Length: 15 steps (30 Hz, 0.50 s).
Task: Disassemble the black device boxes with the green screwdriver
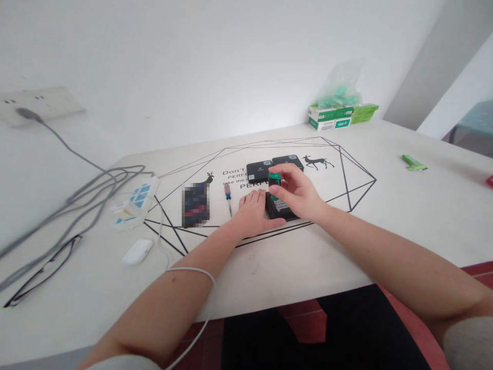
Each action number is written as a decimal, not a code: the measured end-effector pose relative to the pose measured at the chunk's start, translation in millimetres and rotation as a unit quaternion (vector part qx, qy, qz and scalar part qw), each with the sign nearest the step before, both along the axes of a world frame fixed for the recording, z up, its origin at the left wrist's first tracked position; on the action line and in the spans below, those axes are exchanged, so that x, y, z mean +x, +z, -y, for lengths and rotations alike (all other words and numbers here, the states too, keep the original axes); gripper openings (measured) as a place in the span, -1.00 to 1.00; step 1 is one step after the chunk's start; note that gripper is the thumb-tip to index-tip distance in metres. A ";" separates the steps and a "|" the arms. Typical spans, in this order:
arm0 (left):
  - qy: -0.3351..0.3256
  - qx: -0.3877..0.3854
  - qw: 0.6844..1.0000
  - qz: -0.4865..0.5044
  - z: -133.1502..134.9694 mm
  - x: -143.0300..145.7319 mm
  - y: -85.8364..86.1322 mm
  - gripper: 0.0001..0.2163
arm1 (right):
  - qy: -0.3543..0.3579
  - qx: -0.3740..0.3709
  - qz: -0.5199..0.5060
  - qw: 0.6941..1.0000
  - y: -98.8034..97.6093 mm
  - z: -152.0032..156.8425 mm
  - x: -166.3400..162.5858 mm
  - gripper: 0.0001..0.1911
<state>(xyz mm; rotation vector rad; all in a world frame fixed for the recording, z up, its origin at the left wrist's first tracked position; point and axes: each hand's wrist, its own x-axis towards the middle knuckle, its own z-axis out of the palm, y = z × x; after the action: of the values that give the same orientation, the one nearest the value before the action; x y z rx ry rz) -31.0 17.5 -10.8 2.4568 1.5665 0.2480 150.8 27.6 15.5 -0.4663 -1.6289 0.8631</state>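
Observation:
Pinched between the thumb and fingers of my right hand (298,192) is a short green-and-black handle, like that of a stubby screwdriver (275,184). It stands roughly upright over a black device (283,211) with a pale label; its lower end is hard to make out. My left hand (254,213) lies palm down with fingers stretched out, its thumb against the device's near left edge. Just beyond my hands are two more black devices, one at the left (259,172) and one at the right (288,162). Left of my left hand lies a screwdriver (228,198) with a red-and-blue handle.
A blurred-out dark item (195,205) lies at left. Farther left are a power strip (134,203), a white earbud case (137,251), glasses (42,270) and grey cables (92,192). Green-and-white boxes (330,115) hold a plastic bag (341,87). A green tool (414,163) lies right.

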 end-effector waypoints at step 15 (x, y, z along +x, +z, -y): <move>-0.001 -0.007 1.000 -0.003 1.5 0.5 2.7 -0.04 | -0.025 0.009 0.010 1.000 -2.2 0.4 0.2 -0.60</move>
<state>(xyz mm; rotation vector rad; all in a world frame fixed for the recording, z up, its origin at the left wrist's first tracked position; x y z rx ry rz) -30.5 16.0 -8.1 2.4515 1.5614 0.2303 151.0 27.3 13.3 -0.5016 -1.6358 0.8080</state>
